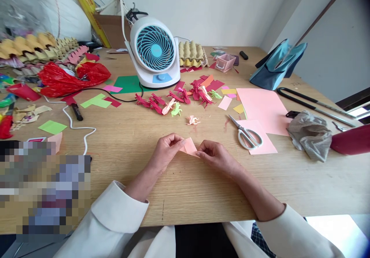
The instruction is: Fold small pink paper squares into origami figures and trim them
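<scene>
A small piece of folded pink paper (190, 146) is held just above the wooden table (138, 142) near its front. My left hand (168, 150) pinches its left edge between thumb and fingers. At the right lower corner, my right hand (212, 154) pinches the same paper. Beyond it lies a little pale pink folded-paper figure (192, 120). Farther back sit several dark red folded figures (153, 102) and a green one (176, 109). To the right, white-handled scissors (248, 136) rest closed on pink paper sheets (263, 108).
A white and blue fan (156, 54) stands at the back. Egg trays (192, 54) and a pink basket (225, 62) are behind it to the right. A red plastic bag (72, 81) and a white cord (73, 125) lie left. A blue bag (277, 65) and a U-shaped lock (315, 104) are right.
</scene>
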The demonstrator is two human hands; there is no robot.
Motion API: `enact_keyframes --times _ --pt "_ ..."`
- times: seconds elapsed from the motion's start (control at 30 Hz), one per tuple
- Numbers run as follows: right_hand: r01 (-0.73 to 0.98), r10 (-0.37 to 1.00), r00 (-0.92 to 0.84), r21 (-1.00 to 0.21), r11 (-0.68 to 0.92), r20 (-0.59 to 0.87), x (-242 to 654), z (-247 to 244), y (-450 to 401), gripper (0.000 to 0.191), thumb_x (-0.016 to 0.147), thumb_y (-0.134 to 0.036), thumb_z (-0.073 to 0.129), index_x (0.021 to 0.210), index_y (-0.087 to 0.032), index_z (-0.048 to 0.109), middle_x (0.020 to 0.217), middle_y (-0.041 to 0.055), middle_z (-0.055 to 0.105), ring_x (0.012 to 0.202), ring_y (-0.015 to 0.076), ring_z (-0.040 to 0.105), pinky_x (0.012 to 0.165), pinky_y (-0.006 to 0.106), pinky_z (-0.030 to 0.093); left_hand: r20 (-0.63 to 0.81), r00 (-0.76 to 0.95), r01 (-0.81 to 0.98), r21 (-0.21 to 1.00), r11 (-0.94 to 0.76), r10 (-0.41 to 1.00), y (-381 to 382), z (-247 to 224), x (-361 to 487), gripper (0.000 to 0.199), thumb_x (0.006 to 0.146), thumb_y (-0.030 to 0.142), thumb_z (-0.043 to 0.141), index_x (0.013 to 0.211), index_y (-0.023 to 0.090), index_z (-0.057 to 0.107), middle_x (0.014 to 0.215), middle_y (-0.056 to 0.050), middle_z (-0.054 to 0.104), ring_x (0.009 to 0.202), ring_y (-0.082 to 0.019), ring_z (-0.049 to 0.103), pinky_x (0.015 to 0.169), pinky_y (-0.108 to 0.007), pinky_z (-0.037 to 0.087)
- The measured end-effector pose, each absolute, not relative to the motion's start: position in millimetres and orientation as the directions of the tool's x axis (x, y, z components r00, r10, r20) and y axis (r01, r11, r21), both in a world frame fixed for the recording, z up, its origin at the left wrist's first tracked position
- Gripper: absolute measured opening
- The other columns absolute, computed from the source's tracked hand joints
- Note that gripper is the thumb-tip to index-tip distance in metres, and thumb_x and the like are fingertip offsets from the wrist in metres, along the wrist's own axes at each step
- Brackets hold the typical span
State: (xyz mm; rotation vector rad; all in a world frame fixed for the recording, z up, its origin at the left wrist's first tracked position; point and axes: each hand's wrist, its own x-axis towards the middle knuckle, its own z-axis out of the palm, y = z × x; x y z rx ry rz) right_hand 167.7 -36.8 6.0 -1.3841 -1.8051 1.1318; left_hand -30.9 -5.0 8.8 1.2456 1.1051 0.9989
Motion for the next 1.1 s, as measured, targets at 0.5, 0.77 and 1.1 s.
enact_keyframes --times 0.5,0.77,1.1 --pt "0.453 0.955 -0.298 -0.879 0.146 0.004 170.5 2.8 -36.5 0.018 0.083 -0.031 0.062 0.073 -0.017 0.056 0.066 -0.0031 0.052 0.06 0.0101 0.044 0.054 0.023 0.033 -0.095 0.188 -0.015 0.995 0.1 0.978 -3.5 8.2 -32.3 0.027 0.071 0.037 0.075 0.067 0.015 0.06 0.059 0.003 0.056 0.055 -0.009 0.047 0.055 -0.022 0.037" --pt "0.476 0.948 -0.31 -0.875 0.09 -0.071 171.1 5.6 -36.8 0.015 0.085 -0.03 0.057 0.079 -0.017 0.061 0.07 -0.0018 0.058 0.063 0.0118 0.048 0.056 0.024 0.035 -0.103 0.187 -0.014 0.994 0.108 0.977 -2.0 7.6 -33.3 0.027 0.072 0.037 0.074 0.067 0.015 0.06 0.059 0.003 0.055 0.056 -0.009 0.045 0.055 -0.022 0.036" --pt "0.554 0.948 -0.317 -0.818 0.153 -0.037 179.5 12.6 -35.8 0.023 0.088 -0.03 0.051 0.069 -0.018 0.053 0.062 -0.0033 0.048 0.058 0.0113 0.041 0.054 0.025 0.03 -0.13 0.128 -0.062 0.988 0.139 0.983 3.5 2.4 -41.2 0.03 0.069 0.039 0.076 0.065 0.015 0.059 0.059 0.004 0.051 0.056 -0.008 0.043 0.054 -0.021 0.033"
